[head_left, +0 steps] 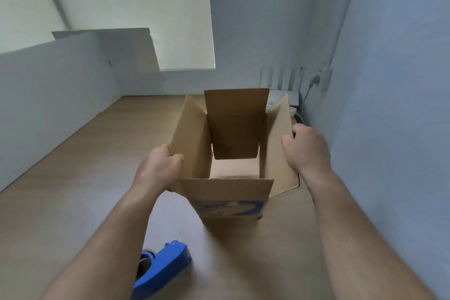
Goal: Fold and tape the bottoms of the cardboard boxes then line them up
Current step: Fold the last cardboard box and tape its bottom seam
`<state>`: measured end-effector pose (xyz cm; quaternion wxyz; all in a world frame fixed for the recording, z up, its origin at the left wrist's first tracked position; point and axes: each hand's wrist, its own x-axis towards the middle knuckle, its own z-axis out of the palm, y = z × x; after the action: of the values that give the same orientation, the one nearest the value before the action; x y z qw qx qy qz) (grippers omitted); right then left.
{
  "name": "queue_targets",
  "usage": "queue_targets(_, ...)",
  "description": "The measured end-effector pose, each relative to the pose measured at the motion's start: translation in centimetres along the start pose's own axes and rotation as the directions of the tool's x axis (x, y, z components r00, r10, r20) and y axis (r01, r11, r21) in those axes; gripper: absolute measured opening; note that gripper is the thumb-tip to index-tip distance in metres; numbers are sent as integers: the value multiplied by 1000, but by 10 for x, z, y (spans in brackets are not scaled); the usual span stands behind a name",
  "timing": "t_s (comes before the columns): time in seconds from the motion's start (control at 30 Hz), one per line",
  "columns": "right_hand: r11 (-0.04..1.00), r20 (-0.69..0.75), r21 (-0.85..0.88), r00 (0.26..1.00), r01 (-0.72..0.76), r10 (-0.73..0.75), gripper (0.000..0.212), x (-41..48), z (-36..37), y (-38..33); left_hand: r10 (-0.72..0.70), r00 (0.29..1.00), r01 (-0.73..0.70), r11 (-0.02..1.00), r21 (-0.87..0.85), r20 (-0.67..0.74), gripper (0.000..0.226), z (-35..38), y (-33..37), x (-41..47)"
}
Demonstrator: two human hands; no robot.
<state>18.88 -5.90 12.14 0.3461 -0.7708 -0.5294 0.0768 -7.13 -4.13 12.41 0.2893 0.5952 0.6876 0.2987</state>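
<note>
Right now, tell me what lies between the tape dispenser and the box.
Only bare wooden surface separates the dispenser from the box; the head view shows it.

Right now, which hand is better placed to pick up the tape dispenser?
Left, probably: the dispenser lies beside that forearm, nearer the left hand than the right hand, which is across the box. Both grip flaps.

Bare left grip (159, 165), right grip (308, 148), forearms (114, 229)
</note>
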Motion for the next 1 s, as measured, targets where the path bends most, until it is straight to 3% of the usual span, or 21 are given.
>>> queue_targets(0.27,978,63,-202,996,-55,69,29,-25,-26,-21,30,987,-5,989,-151,161,17,-5,5,-6)
queue_targets(0.4,962,114,-215,974,-170,198,25,-37,-32,-23,43,989,-12,976,-218,142,14,-7,0,1)
queue_targets(0.43,958,124,-196,963,-211,238,24,-41,-32,-24,44,992,-11,964,-266,119,17,-7,-2,2)
queue_targets(0.53,938,83,-72,935,-340,346,25,-49,-31,-23,15,997,17,902,-432,72,59,0,-9,3)
queue_targets(0.63,904,60,137,915,-404,400,6,-54,-32,-23,8,996,-48,895,-444,-91,77,12,-17,-17)
queue_targets(0.7,884,65,216,909,-415,411,26,-54,-30,-21,18,971,-109,919,-380,-236,88,24,-18,-43)
queue_targets(0.77,885,73,231,914,-405,399,51,-53,-26,-19,131,936,-234,925,-300,-328,100,43,-20,-69)
queue_targets(0.87,892,101,208,916,-401,388,65,-46,-25,-13,345,926,-356,933,-49,-153,116,76,-17,-94)
queue_targets(0.93,925,121,124,931,-360,346,56,-47,-27,-12,388,922,-383,901,203,17,122,94,-17,-95)
queue_targets(1.0,957,165,18,944,-291,284,42,-51,-31,-13,406,904,-427,835,347,134,123,101,-15,-85)
